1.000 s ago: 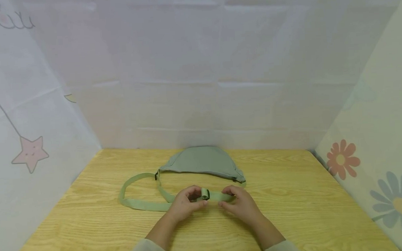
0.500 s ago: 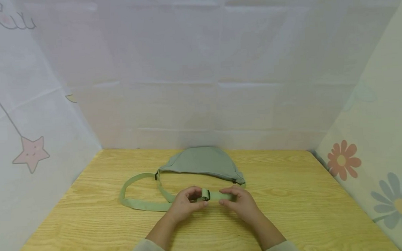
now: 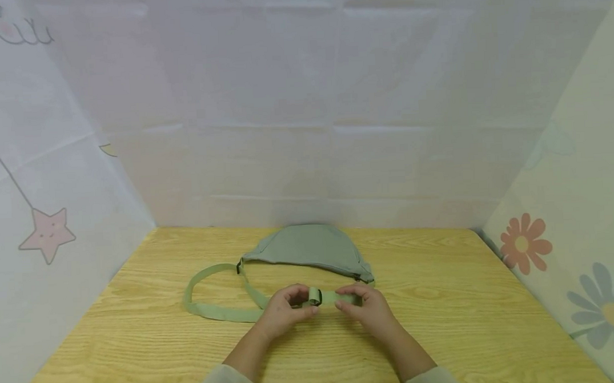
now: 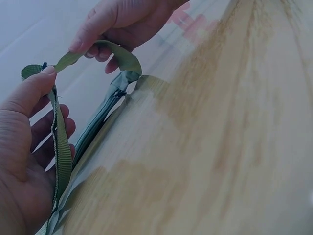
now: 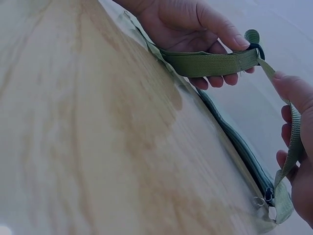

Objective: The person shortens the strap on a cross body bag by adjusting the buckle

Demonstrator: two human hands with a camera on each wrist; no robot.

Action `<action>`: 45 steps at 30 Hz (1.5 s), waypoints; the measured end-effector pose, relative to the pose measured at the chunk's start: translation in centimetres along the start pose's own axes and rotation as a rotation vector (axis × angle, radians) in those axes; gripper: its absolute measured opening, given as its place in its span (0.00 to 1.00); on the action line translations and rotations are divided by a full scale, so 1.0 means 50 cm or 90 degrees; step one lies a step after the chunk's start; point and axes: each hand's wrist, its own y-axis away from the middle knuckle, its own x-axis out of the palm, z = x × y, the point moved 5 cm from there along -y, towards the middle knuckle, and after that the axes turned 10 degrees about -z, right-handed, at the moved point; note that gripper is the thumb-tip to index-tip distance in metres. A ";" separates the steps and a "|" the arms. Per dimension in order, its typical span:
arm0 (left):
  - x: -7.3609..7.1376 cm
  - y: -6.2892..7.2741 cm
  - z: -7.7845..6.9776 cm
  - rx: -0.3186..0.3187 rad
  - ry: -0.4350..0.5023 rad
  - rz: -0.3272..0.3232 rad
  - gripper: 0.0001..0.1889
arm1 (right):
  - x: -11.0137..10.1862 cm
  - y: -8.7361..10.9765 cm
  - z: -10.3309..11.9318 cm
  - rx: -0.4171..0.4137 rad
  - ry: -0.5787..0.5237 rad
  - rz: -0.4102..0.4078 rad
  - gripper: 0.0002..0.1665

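Note:
A grey-green waist bag (image 3: 306, 248) lies on the table beyond both hands, its light green strap (image 3: 225, 313) looped out to the left. Thumb and fingers of my left hand (image 3: 283, 313) pinch the strap beside a black slider buckle (image 5: 257, 50), where a small loop of webbing stands up. To the right of the buckle, my right hand (image 3: 370, 311) pinches the strap between thumb and fingers. The webbing between the hands runs nearly straight. In the left wrist view, the strap curves from the right hand (image 4: 124, 22) down to the bag's end.
The wooden table (image 3: 461, 310) is enclosed by pale cloth at the back (image 3: 303, 100) and on both sides, printed with a star and flowers. A second black buckle (image 3: 239, 268) sits where the strap meets the bag's left end.
The buckle and its webbing loop have crept very slightly to the right, along with the right fingertips. Both hands keep the same hold, and the bag stays in place.

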 end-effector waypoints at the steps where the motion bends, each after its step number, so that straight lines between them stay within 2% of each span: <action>1: 0.000 0.000 -0.001 0.000 0.001 0.000 0.15 | 0.000 0.001 0.001 0.007 -0.008 -0.002 0.13; 6: 0.001 0.002 -0.006 -0.008 0.018 0.003 0.15 | -0.001 0.001 -0.001 0.038 -0.056 -0.003 0.15; 12: 0.000 0.001 -0.009 -0.015 0.021 -0.004 0.15 | 0.002 0.000 -0.002 0.037 -0.079 0.013 0.18; 19: 0.006 0.000 -0.008 -0.008 0.016 0.015 0.15 | 0.004 0.000 0.002 0.030 -0.091 0.011 0.17; 27: 0.004 0.000 -0.014 0.015 0.046 0.021 0.15 | 0.013 0.003 0.005 0.012 -0.038 0.039 0.19; 33: 0.005 0.002 -0.011 0.010 0.038 0.028 0.16 | 0.019 0.003 0.004 -0.016 -0.006 0.040 0.24; 38: 0.007 0.002 -0.009 0.007 0.028 0.030 0.16 | 0.021 0.005 0.009 -0.061 0.036 0.039 0.22; 40: 0.007 0.001 -0.006 0.006 0.021 0.029 0.16 | 0.021 0.007 0.014 -0.070 0.035 0.036 0.20; 45: 0.007 0.002 -0.005 0.011 0.019 0.029 0.15 | 0.020 0.010 0.016 -0.044 -0.021 0.020 0.16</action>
